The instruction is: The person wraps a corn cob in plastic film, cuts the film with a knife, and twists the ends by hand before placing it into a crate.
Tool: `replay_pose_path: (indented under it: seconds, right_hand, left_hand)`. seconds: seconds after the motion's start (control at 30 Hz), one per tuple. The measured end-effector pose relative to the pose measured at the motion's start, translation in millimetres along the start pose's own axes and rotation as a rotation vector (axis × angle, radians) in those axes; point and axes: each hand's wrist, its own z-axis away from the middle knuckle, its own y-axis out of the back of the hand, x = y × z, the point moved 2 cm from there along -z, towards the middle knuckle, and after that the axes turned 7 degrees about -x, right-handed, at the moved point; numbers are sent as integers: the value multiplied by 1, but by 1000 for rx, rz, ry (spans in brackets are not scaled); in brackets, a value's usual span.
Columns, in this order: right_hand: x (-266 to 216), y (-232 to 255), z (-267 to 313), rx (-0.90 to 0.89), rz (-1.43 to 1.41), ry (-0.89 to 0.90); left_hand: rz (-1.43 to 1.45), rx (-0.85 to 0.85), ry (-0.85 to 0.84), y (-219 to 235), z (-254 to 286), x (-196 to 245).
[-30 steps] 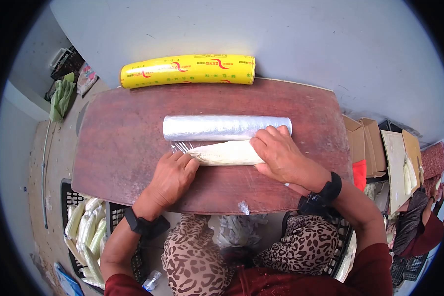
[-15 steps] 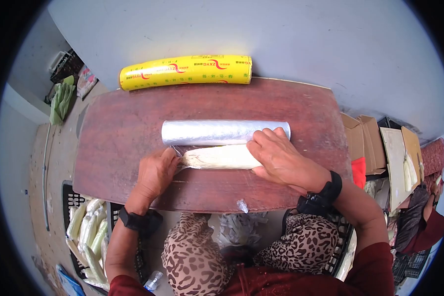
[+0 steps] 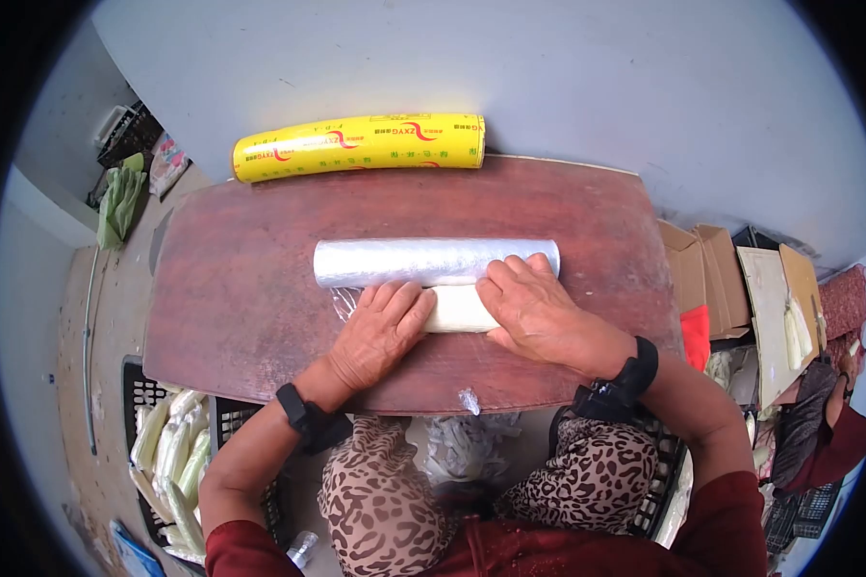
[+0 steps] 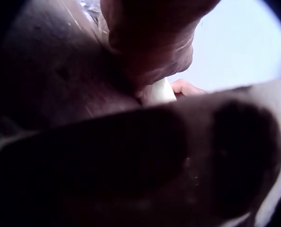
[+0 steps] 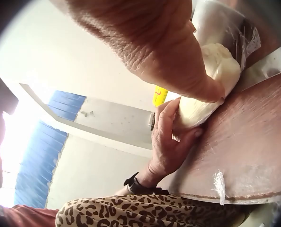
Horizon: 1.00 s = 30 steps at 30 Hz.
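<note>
A pale, cream-coloured long piece (image 3: 457,309) lies on the table in front of a roll of clear film (image 3: 433,262). My left hand (image 3: 380,332) grips its left part, fingers over the top. My right hand (image 3: 544,313) holds its right end, fingertips reaching the roll's edge. Film shows loose at the left, beside the left fingers. The right wrist view shows the pale piece (image 5: 225,71) under the right hand (image 5: 154,47), with the left hand (image 5: 171,142) curled round its far part. In the left wrist view the left hand (image 4: 152,38) is dark and close.
A yellow printed roll (image 3: 361,146) lies at the table's back edge by the wall. The reddish table (image 3: 241,260) has a scrap of film (image 3: 469,400) at its front edge. Left below stands a black crate (image 3: 144,389) of wrapped pale pieces; cardboard (image 3: 726,274) stands at right.
My left hand has moved from the pale piece's left end, where it held the film, rightward onto the piece. The right hand stays on its right end.
</note>
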Motion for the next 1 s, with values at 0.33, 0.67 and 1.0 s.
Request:
replay_pose_path:
  seconds: [0.33, 0.67, 1.0]
  right_hand:
    - [38, 4, -18, 40, -144, -131]
    - [91, -9, -52, 148, -14, -249]
    - [24, -11, -7, 50, -262, -27]
  left_hand:
    - [140, -25, 87, 7, -9, -1]
    - [283, -247, 143, 24, -30, -24]
    - [490, -275, 199, 23, -32, -36]
